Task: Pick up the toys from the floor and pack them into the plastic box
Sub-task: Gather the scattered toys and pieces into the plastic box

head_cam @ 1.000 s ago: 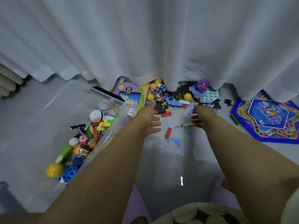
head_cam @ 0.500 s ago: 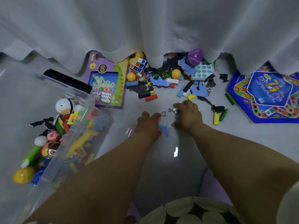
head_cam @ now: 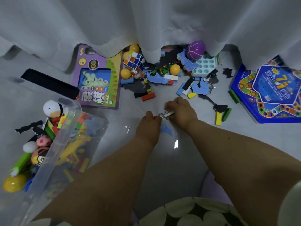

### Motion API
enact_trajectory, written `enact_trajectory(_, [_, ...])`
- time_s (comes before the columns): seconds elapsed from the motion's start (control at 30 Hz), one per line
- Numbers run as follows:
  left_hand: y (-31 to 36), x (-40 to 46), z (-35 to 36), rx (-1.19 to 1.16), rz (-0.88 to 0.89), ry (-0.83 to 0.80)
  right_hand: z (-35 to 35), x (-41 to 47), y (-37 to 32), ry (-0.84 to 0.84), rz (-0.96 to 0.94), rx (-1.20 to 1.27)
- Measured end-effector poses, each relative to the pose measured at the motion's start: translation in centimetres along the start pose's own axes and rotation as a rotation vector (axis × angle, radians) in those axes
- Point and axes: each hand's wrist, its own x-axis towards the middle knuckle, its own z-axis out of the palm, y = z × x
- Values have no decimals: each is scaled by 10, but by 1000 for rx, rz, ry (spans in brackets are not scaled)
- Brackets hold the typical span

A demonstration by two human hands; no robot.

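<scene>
The clear plastic box [head_cam: 70, 136] stands at the left, holding several toys. At the middle of the floor my left hand [head_cam: 149, 124] grips a small red block [head_cam: 155, 117]. My right hand [head_cam: 180, 111] pinches a white block with a metal ring [head_cam: 166, 115], right beside the left hand. A blue foam piece [head_cam: 167, 130] lies on the floor just below both hands. More toys are piled under the curtain: a Rubik's cube [head_cam: 133, 60], a purple ball [head_cam: 195, 50], yellow balls [head_cam: 175, 69], coloured blocks [head_cam: 148, 96] and foam puzzle pieces.
A purple game box [head_cam: 97, 79] lies between the plastic box and the pile. A blue board game [head_cam: 267, 93] lies at the right. A white curtain [head_cam: 146, 22] hangs over the back of the pile. Yellow and green blocks [head_cam: 222, 115] lie right of my hands.
The view has moved closer and lower. My left hand took up the red block from the floor, and my right hand lifted the white block with the ring.
</scene>
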Motion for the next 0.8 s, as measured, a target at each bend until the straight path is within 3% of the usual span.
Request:
enact_trajectory(0.23, [-5, -2, 2, 222, 152, -17, -3, 6, -2, -62, -21, -75])
enact_trajectory(0.43, [-14, 1, -2, 181, 30, 8, -5, 9, -3, -68, 28, -68])
enact_trajectory(0.6, [-25, 4, -20, -329, -243, -6, -17, 6, -7, -48, 188, 343])
enact_trajectory(0.7, [-22, 2, -34, -973, -508, -37, -22, 3, -17, -20, 261, 574])
enact_trajectory(0.8, [-11, -6, -53, -1496, -627, -41, -23, 1, -33, -200, 432, 1135])
